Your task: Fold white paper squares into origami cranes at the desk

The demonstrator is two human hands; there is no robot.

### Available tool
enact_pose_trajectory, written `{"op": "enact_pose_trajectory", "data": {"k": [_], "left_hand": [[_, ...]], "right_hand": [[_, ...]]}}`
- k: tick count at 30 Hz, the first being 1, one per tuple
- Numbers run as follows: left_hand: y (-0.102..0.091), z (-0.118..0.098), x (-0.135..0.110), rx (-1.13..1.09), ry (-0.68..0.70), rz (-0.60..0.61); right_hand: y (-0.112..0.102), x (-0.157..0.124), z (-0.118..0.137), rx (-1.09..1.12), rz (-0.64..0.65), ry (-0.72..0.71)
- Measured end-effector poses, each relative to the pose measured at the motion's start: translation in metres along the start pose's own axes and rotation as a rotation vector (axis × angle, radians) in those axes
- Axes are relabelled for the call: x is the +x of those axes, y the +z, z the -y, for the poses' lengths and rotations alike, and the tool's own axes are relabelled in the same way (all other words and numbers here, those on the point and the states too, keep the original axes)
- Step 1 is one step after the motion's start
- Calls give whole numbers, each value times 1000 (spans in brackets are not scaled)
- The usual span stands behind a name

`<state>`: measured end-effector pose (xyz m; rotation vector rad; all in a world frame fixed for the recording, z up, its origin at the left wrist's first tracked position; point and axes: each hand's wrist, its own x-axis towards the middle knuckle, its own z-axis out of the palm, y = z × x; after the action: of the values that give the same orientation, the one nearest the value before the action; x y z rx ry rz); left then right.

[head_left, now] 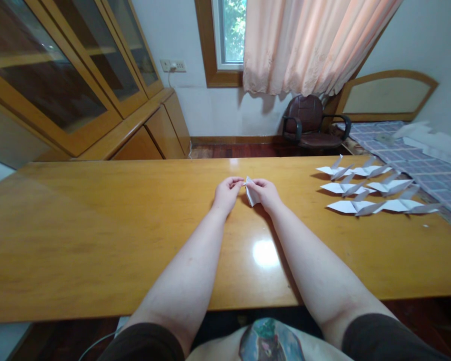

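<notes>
Folded white paper (252, 196), small and narrow, is held upright toward the far edge of the worktop (97, 225), near the middle of its length. Whether the paper's lower corner touches the worktop cannot be told.

By the right hand (266, 194), the paper is gripped along its right side, thumb laid over the layers. By the left hand (226, 194), drawn to a narrow pinch, a small tip at the paper's left edge appears to be held. Both forearms are stretched across the worktop from its near edge.

A small fold seems to be in hand. For a clean result, the layers would best be held firm and aligned on the right, while the tip is worked with light fingertip pressure and the crease pressed flat once it sits straight; a hard pull could tear or skew the thin point.

On the right end of the worktop, six paper birds (348, 206) are set out in three rows of two, wings spread. Nearer the worktop's right edge, a tiny white scrap (425, 225) is seen.

Beyond the worktop's far edge, a dark armchair (304, 120) is placed beneath a pink curtain (308, 45). Past its right end, a bed (372, 140) is covered in checked cloth; beyond its far left, a glass-doored wooden cabinet (135, 113) is seen.
</notes>
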<state>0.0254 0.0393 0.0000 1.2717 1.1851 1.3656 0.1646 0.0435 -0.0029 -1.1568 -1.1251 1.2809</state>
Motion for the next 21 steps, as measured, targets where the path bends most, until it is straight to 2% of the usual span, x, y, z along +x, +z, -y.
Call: {"op": "enact_pose_trajectory", "data": {"k": [4,10,21], "left_hand": [[-2,1,0,82,16,-50],[-2,2,-1,219,47,-20],[-1,2,-1,256,32,34]], "right_hand": [[1,0,2,-19,-39,-13],[1,1,0,-27,-33,-32],[2,2,-3,-123,9,-108]]}}
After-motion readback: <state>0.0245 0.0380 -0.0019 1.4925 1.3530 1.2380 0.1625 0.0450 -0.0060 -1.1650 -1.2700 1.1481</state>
